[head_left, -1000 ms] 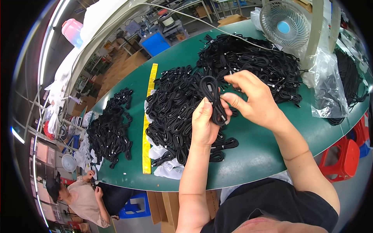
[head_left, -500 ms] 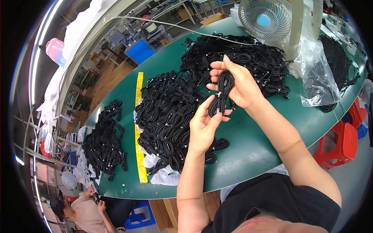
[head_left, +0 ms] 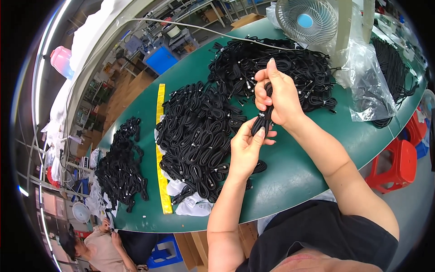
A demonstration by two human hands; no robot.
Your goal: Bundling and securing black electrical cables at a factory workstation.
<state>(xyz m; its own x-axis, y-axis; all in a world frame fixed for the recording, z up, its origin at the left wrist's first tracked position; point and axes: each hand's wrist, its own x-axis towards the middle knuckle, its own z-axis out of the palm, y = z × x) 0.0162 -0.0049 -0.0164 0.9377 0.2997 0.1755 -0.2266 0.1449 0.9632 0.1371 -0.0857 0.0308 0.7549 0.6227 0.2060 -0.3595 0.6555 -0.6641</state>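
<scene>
Inside the right hand (head_left: 283, 99), a cable bundle (head_left: 261, 122) is partly hidden.

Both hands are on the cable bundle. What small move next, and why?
Probably loosen the right hand slightly around the black cable bundle: it covers much of the bundle's upper part, hiding it from view, while the left hand grips the lower end and could likely support it alone.

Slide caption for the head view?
Left hand and right hand hold a black cable bundle over a green table heaped with cables.
</scene>
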